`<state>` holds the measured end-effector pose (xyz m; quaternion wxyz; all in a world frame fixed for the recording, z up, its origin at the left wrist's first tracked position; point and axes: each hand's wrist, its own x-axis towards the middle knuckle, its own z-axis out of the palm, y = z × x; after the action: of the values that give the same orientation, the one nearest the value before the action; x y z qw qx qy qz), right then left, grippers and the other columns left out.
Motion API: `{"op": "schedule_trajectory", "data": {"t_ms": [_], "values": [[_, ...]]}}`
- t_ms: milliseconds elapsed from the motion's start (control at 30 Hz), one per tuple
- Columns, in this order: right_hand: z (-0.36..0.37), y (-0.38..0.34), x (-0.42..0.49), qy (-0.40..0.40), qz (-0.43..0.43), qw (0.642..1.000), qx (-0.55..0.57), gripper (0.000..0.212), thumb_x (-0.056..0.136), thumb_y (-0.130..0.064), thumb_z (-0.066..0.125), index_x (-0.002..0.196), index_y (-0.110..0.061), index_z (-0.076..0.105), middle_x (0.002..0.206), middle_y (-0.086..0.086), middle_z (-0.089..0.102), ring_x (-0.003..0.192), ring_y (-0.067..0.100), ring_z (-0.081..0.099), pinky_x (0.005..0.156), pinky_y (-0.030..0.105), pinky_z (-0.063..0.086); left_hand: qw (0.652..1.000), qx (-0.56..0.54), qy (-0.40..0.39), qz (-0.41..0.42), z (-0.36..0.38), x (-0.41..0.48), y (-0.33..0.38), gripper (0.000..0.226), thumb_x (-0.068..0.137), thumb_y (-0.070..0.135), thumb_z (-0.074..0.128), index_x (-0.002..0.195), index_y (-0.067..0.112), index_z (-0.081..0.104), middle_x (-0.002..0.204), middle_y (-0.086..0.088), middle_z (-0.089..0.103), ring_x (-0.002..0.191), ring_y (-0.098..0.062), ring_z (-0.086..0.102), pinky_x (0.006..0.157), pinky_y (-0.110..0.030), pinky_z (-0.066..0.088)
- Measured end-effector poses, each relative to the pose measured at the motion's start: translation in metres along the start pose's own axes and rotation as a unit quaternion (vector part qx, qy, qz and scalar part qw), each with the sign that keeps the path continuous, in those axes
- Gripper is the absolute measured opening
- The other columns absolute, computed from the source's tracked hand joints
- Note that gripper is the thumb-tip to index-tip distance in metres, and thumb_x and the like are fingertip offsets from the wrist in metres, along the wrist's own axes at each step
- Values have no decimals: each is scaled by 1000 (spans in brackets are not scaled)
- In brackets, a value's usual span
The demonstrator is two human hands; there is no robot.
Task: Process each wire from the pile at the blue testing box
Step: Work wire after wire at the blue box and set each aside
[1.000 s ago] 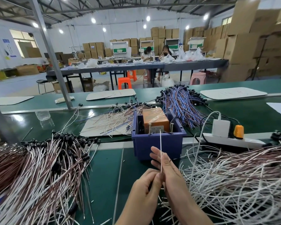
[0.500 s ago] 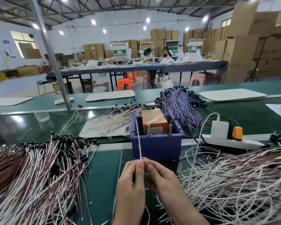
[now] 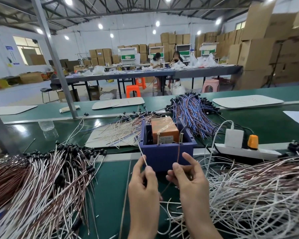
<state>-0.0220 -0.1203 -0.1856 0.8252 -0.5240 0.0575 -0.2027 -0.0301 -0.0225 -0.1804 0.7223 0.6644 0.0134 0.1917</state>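
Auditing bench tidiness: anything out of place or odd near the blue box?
No damage visible. Loose wires left of the blue box fan out in all directions and spill off their mat, unlike the roughly aligned piles elsewhere. A charger cable drops into the white wire pile, where it could snag.

Green strip (image 3: 110,185) open between wire heaps (image 3: 41,187) (both sides), blue box (image 3: 167,156) ahead
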Motion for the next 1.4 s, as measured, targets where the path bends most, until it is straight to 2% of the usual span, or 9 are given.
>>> {"op": "schedule_trajectory", "data": {"t_ms": [100,233,367,533,667,1000,1200,1333,1400], "values": [[-5,0,6,46,-17,999,7,20,94,-8,67,109,-22,69,75,-7,71,74,16,74,64,20,58,1000,15,-23,-7,7,-5,-7,32,104,18,48,120,45,54,53,6,47,44,-9,46,47,-32,51],[-9,3,11,71,-19,997,-8,18,95,-9,67,108,-21,67,81,1,70,73,17,74,62,20,57,997,27,-67,-23,9,-9,-14,45,103,13,46,125,53,49,51,4,46,41,-10,46,55,-44,55],[-11,4,15,79,-13,996,-26,14,96,-11,66,107,-20,67,80,1,72,72,17,75,61,18,57,996,25,-83,-30,11,-11,-15,51,102,12,46,128,55,47,50,3,44,40,-10,47,55,-40,57],[-8,4,19,62,-13,997,-51,12,97,-10,64,103,-20,69,78,-6,76,69,15,75,60,18,56,994,27,-93,-40,11,-14,-13,49,102,10,46,132,49,47,50,-4,47,42,-14,52,55,-36,58],[-7,6,20,52,-11,996,-67,13,98,-12,64,103,-22,71,79,-6,77,71,15,75,62,18,57,994,34,-98,-45,12,-13,-13,50,102,8,45,132,48,45,51,-6,46,42,-13,49,57,-40,57],[-6,5,18,37,-18,996,-78,14,97,-16,65,103,-28,72,78,-6,77,72,14,75,65,19,58,995,32,-92,-37,12,-11,-18,49,101,6,45,131,44,52,51,-2,42,41,-11,43,48,-28,50],[-6,4,22,65,-10,997,-41,13,98,-13,64,103,-23,72,76,-5,77,69,15,75,62,18,57,995,25,-89,-24,12,-11,-18,48,103,8,44,131,47,48,49,-3,47,42,-11,50,54,-29,56],[-3,4,25,89,-19,995,-30,15,99,-11,63,106,-23,69,73,-7,76,68,13,74,63,18,58,997,17,-80,-17,16,-15,-18,48,104,9,44,130,49,46,47,-4,49,42,-11,50,60,-42,60],[0,4,26,87,-26,995,-37,16,99,-12,62,108,-24,68,75,-9,75,69,14,74,64,19,58,997,10,-71,-12,16,-17,-18,50,103,8,45,130,50,45,48,-4,48,43,-13,48,58,-42,58]]}}
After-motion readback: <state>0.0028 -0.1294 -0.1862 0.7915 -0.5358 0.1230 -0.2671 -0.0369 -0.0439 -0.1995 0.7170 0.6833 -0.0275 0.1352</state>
